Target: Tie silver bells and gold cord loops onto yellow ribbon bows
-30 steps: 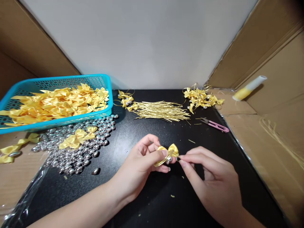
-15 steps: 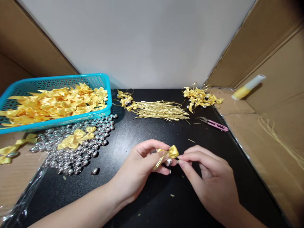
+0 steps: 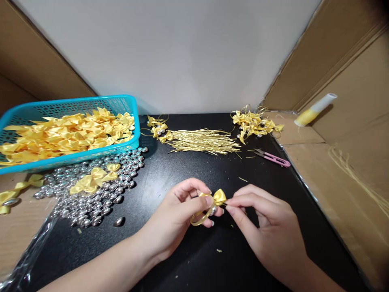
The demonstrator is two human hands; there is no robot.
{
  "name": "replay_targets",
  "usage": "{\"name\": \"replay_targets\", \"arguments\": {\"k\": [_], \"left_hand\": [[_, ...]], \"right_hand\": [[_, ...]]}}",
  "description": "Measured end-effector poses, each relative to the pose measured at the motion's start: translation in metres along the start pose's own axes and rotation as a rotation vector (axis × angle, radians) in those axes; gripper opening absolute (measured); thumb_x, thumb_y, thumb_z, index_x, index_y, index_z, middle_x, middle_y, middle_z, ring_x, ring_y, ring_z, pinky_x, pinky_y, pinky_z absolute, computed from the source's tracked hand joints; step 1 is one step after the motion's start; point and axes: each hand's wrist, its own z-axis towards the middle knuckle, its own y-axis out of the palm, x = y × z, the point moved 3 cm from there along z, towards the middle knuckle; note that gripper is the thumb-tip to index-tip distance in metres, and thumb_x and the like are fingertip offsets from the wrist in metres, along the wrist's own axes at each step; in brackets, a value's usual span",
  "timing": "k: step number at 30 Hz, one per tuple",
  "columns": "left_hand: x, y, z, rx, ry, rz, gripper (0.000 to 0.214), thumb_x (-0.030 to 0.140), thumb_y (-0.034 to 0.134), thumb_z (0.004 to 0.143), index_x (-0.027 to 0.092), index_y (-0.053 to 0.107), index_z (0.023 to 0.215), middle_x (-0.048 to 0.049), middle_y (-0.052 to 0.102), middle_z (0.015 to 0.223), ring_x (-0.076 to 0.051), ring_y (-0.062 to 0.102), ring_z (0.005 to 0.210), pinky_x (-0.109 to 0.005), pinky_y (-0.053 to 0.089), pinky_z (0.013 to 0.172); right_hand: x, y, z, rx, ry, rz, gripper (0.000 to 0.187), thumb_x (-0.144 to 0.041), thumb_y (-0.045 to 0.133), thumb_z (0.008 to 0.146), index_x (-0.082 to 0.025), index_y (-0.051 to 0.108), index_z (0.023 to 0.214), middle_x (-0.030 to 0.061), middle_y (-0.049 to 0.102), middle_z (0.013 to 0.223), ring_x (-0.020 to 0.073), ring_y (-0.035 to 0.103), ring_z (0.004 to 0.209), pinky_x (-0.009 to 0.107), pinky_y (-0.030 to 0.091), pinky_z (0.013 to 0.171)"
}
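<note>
My left hand (image 3: 179,209) pinches a yellow satin bow (image 3: 219,197) between thumb and fingers. Below the bow hangs a silver bead (image 3: 213,210), partly hidden by the fingers. A loop of gold cord (image 3: 197,221) curves out under my left thumb. On the bow's right side, my right hand (image 3: 263,215) is closed, thumb and forefinger pressed together on a thin cord end that barely shows. Both hands are held above the black tabletop (image 3: 182,259).
A blue basket (image 3: 136,121) of yellow bows stands at left, with silver beads (image 3: 97,202) in front. Cut gold cords (image 3: 203,142) lie at the back centre. Pink thread snips (image 3: 273,158) and a pile of bows with cord loops (image 3: 255,123) are at right; cardboard walls (image 3: 349,93) flank the table.
The gold cord under my left thumb, earlier sticking out in straight strands, now forms a rounded loop. The bow has turned slightly, and my right fingers have stayed close beside it.
</note>
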Motion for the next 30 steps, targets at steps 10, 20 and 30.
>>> {"name": "replay_targets", "arguments": {"k": [10, 20, 30], "left_hand": [[0.0013, 0.0006, 0.0003, -0.018, -0.019, -0.027, 0.022, 0.019, 0.086, 0.064, 0.016, 0.065, 0.062, 0.0005, 0.068, 0.061, -0.013, 0.069, 0.059, -0.013, 0.052, 0.044], [0.001, -0.0001, -0.0004, -0.041, -0.067, -0.063, 0.018, 0.014, 0.086, 0.064, 0.016, 0.069, 0.058, 0.0004, 0.069, 0.062, -0.012, 0.07, 0.058, -0.011, 0.053, 0.044], [0.0, 0.0001, -0.0015, -0.03, -0.093, -0.014, 0.012, 0.019, 0.087, 0.063, 0.016, 0.075, 0.065, -0.0009, 0.071, 0.064, -0.012, 0.07, 0.057, -0.011, 0.053, 0.046]], "right_hand": [[0.0016, -0.0014, 0.0014, -0.005, -0.01, 0.007, 0.016, -0.006, 0.061, 0.08, -0.019, 0.068, 0.076, 0.0007, 0.066, 0.07, 0.0118, 0.063, 0.062, 0.021, 0.052, 0.056], [0.0009, -0.0031, 0.0019, -0.014, -0.034, 0.02, 0.015, -0.003, 0.062, 0.08, -0.017, 0.067, 0.075, 0.0, 0.064, 0.071, 0.0084, 0.062, 0.064, 0.017, 0.049, 0.059], [0.0037, -0.0005, -0.0008, -0.041, -0.012, 0.043, 0.015, -0.004, 0.062, 0.081, -0.017, 0.067, 0.076, 0.0, 0.065, 0.071, 0.0083, 0.061, 0.065, 0.018, 0.048, 0.061]]}}
